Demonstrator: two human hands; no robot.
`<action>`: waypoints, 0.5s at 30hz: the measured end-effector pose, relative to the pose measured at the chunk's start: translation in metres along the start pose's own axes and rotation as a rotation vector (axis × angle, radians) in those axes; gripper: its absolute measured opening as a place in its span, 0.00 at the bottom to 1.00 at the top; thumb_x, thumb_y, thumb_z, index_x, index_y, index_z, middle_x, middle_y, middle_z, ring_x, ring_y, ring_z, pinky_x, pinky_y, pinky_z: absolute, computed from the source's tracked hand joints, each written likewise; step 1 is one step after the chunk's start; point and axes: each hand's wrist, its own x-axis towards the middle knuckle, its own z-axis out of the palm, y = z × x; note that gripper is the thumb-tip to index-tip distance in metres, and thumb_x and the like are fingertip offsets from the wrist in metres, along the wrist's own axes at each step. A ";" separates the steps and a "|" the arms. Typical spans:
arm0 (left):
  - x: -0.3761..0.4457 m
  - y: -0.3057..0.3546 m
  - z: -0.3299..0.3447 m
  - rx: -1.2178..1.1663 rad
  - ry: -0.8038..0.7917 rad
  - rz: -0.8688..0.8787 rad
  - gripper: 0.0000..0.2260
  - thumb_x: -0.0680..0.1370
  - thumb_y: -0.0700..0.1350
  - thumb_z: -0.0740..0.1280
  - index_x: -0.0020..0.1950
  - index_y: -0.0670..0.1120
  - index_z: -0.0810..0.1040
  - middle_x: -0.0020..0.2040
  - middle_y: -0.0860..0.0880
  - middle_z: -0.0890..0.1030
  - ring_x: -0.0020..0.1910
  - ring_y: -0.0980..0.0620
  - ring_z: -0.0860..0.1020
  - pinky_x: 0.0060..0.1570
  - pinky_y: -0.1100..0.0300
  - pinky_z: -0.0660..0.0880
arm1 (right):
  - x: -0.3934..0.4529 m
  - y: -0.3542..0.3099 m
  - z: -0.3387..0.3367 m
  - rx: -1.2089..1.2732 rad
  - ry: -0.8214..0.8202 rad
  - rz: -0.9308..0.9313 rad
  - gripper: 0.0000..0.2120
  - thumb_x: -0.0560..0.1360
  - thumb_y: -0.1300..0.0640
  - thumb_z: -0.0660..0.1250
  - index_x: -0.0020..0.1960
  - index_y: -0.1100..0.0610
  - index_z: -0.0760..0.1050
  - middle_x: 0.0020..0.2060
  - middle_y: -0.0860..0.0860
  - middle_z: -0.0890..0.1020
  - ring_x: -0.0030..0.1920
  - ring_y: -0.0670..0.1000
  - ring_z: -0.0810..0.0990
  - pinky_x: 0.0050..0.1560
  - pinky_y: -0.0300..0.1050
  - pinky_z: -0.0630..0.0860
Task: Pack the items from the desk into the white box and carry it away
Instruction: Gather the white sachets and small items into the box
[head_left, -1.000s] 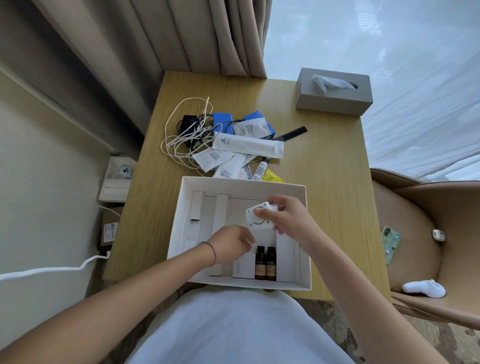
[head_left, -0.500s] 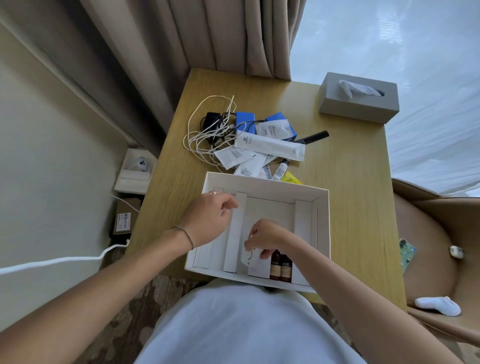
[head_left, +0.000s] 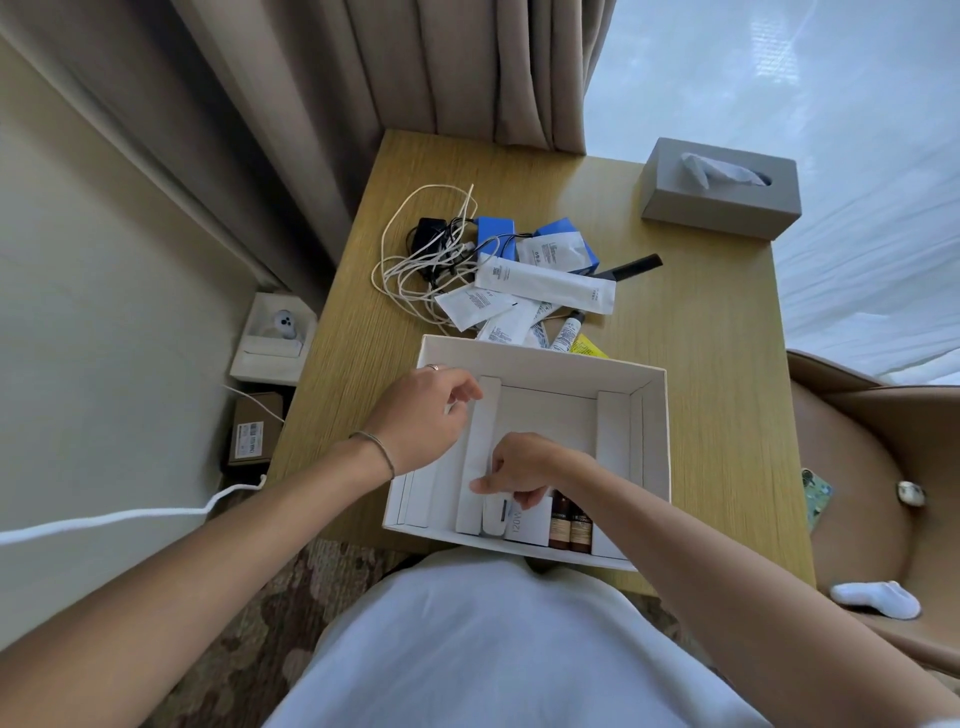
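My right hand (head_left: 519, 467) pinches a white charger (head_left: 496, 519) at the white box (head_left: 655, 441) 's six o'clock edge; hard, light, slick, so I'd grip its flat sides. My left hand (head_left: 426, 413), fingers curled, holds a cardboard divider (head_left: 480, 415).

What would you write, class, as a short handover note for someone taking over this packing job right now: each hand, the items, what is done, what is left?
Left hand: fingers pinching the left cardboard divider inside the white box.
Right hand: gripping a white charger, lowering it into the box's near end.
Done: two brown bottles and a small white carton stand in the box.
Left: the cables, blue packs, white sachets, tube and black comb remain on the desk; pack them, then carry the box away.
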 end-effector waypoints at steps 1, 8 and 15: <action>0.000 0.000 0.000 0.002 0.001 0.002 0.11 0.77 0.39 0.64 0.54 0.51 0.81 0.51 0.54 0.82 0.49 0.56 0.78 0.49 0.59 0.77 | 0.000 0.000 0.001 -0.024 0.010 -0.007 0.22 0.78 0.40 0.66 0.45 0.60 0.77 0.37 0.56 0.84 0.35 0.53 0.83 0.49 0.46 0.83; 0.000 -0.001 0.000 0.028 -0.012 0.003 0.12 0.78 0.40 0.63 0.55 0.52 0.81 0.51 0.54 0.82 0.49 0.56 0.78 0.49 0.60 0.77 | 0.000 0.000 0.002 -0.082 -0.022 -0.016 0.22 0.82 0.42 0.61 0.45 0.61 0.77 0.36 0.56 0.81 0.33 0.53 0.79 0.41 0.45 0.79; -0.001 -0.001 0.005 0.037 -0.037 0.006 0.11 0.78 0.40 0.63 0.55 0.51 0.81 0.52 0.54 0.82 0.50 0.56 0.78 0.50 0.57 0.78 | 0.006 0.016 -0.005 0.102 -0.091 -0.036 0.15 0.80 0.47 0.65 0.47 0.60 0.74 0.40 0.58 0.81 0.36 0.55 0.80 0.47 0.48 0.82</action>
